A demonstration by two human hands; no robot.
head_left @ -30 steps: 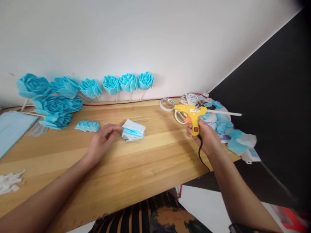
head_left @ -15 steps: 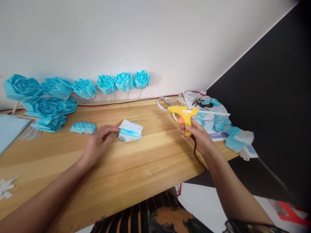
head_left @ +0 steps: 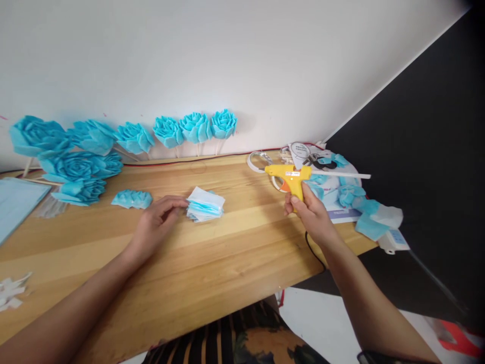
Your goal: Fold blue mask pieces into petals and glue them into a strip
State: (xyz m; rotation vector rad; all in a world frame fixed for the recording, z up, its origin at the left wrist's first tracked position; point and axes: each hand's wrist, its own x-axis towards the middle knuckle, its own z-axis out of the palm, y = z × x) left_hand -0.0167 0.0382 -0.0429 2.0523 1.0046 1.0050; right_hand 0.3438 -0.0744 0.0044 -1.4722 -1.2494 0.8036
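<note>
A yellow hot glue gun [head_left: 290, 174] is in my right hand [head_left: 312, 210], its fingers wrapped round the handle. The nozzle points left, and a white glue stick [head_left: 341, 174] sticks out of the back. My left hand [head_left: 159, 222] lies on the table, fingers stretched towards a small stack of blue and white fabric pieces [head_left: 205, 205]. Its fingertips touch the stack's left edge, the thumb lower and apart. Just beyond that hand sits a gathered blue fabric strip [head_left: 132, 198].
Blue fabric roses [head_left: 166, 131] on sticks lean along the wall, with more heaped at the left. White tape rolls [head_left: 257, 161], scissors and blue scraps [head_left: 369, 217] lie at the right. A power strip [head_left: 393, 240] hangs by the table edge. White scraps [head_left: 11, 293] lie front left.
My right hand has shifted slightly right with the glue gun, its grip turned a little. The left hand stays by the stack. The whole view has moved slightly.
</note>
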